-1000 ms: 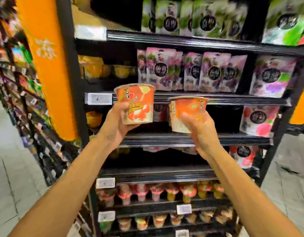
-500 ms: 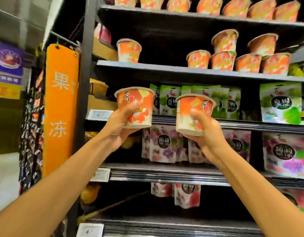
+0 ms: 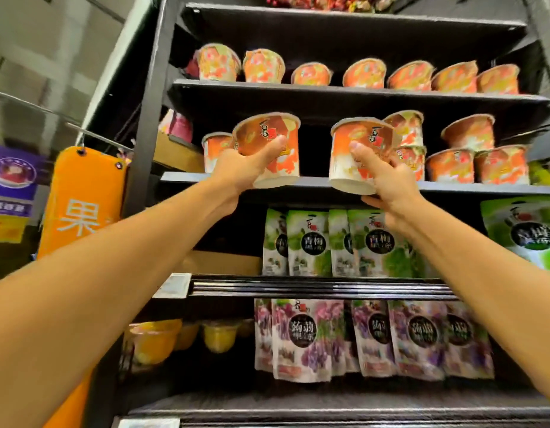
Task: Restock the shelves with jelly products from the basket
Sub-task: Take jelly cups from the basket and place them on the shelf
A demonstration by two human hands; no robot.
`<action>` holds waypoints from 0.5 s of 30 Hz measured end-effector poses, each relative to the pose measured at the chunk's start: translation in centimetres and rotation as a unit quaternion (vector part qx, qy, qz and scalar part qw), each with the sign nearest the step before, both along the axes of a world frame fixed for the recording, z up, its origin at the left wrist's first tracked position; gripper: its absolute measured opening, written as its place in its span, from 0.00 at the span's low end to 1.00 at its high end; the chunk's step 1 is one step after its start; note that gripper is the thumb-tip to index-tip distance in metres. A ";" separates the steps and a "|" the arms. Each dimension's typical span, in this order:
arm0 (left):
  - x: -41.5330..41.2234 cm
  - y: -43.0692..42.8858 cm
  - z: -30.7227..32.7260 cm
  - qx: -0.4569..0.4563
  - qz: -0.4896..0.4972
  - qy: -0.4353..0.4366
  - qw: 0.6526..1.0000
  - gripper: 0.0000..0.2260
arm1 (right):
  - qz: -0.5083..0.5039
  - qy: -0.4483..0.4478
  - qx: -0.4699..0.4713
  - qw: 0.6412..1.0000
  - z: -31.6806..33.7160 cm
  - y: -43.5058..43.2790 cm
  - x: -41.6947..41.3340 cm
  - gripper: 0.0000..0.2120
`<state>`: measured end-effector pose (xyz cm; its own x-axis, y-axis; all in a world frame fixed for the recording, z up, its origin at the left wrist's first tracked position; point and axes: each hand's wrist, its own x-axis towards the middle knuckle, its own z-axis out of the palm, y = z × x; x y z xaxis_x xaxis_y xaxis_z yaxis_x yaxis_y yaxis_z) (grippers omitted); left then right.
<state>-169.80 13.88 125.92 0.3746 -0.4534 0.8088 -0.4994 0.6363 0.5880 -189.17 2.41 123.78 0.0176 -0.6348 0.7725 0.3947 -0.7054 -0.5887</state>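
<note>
My left hand [image 3: 243, 168] grips an orange jelly cup [image 3: 269, 140], tilted, its base level with the front lip of the upper shelf [image 3: 181, 178]. My right hand [image 3: 383, 180] holds a second orange jelly cup [image 3: 357, 143] the same way, a little to the right. Both cups hover at the shelf's front edge, in the gap between a lone cup [image 3: 215, 151] on the left and stacked cups [image 3: 471, 163] on the right. The basket is out of view.
Another row of orange cups [image 3: 363, 77] fills the shelf above. Green pouches [image 3: 310, 242] and purple pouches [image 3: 304, 341] hang on the shelves below. Yellow tubs [image 3: 218, 335] sit lower left. An orange sign [image 3: 82, 205] hangs left of the black upright.
Both hands have lifted the cups from the lower pouch shelves up to the cup shelf, and my view has tilted upward with them.
</note>
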 end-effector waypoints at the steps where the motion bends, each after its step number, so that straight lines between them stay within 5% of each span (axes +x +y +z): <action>1: 0.1 -0.4 1.0 0.002 0.020 0.001 1.000 0.35 | -0.011 0.000 0.000 1.000 0.4 -0.2 0.2 0.33; 5: 1.6 -2.7 4.0 0.024 0.114 0.002 0.993 0.37 | -0.031 -0.003 0.008 0.999 2.2 -1.1 1.2 0.34; 10: 3.1 -5.1 6.2 0.016 0.168 -0.016 0.986 0.36 | -0.039 0.004 0.001 0.999 4.0 -2.5 2.3 0.19; 15: 3.1 -7.1 6.0 0.030 0.241 -0.048 0.969 0.37 | -0.095 0.032 -0.004 0.995 5.1 -3.7 2.9 0.39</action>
<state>-166.72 6.77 131.87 0.4783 -0.2919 0.8283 -0.7843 0.2825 0.5524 -186.27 -1.29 128.87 -0.0529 -0.6248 0.7790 0.2167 -0.7687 -0.6018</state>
